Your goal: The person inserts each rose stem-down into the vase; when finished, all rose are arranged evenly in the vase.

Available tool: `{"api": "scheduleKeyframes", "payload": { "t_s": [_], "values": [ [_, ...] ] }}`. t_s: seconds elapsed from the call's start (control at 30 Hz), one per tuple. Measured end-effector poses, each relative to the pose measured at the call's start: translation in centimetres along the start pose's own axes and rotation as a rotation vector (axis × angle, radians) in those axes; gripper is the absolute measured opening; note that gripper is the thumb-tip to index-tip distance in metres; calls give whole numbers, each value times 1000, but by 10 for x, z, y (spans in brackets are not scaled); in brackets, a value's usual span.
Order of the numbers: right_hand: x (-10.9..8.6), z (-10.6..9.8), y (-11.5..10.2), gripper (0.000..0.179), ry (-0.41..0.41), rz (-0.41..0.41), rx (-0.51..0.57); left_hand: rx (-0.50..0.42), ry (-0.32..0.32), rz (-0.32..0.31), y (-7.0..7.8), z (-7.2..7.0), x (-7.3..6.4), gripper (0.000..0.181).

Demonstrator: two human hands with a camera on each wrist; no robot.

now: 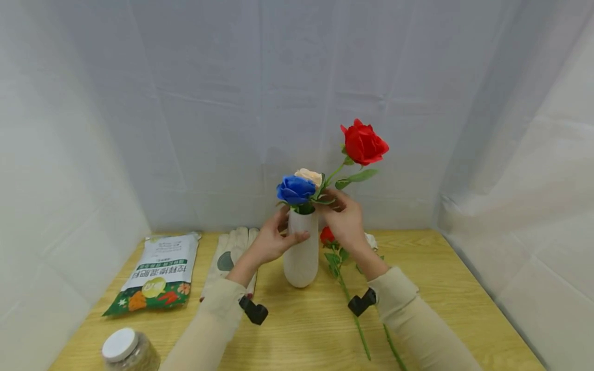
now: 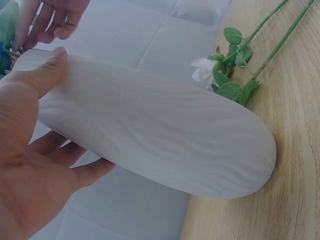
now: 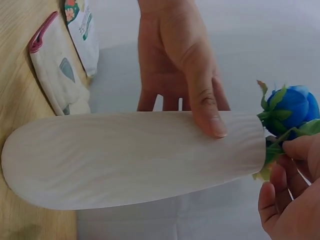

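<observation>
A white vase with a rippled surface stands upright on the wooden table. My left hand grips it near the top, thumb across the front and fingers behind. A blue rose and a cream rose sit in its mouth. At the rim, my right hand pinches the stem of a tall red rose, which leans out to the right. In the right wrist view, the thumb and fingertips of that hand meet at the green stems by the opening. The lower stems are hidden inside the vase.
Another red rose and a white rose lie on the table to the right. On the left are work gloves, a printed bag and a white-lidded jar. Pale sheeting surrounds the table.
</observation>
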State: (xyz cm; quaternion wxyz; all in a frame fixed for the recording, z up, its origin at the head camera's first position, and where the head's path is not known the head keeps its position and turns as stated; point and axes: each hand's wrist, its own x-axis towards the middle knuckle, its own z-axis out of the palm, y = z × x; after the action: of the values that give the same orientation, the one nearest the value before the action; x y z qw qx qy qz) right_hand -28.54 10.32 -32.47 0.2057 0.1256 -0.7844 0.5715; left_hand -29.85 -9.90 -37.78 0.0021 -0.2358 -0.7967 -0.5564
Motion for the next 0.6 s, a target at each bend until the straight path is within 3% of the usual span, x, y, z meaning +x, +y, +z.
{"api": "scheduleKeyframes", "payload": {
  "t_s": [0.23,0.43,0.6],
  "values": [
    [3,-5,-6,31,46,-14,23,3,3,-2,1,-1,1,89],
    [-1,-8,-7,30,59,32,151,-6,10,-10,1,0,1,87],
    [-2,-9,-9,29,110,-42,186,-6,14,-2,1,1,1,86]
  ]
}}
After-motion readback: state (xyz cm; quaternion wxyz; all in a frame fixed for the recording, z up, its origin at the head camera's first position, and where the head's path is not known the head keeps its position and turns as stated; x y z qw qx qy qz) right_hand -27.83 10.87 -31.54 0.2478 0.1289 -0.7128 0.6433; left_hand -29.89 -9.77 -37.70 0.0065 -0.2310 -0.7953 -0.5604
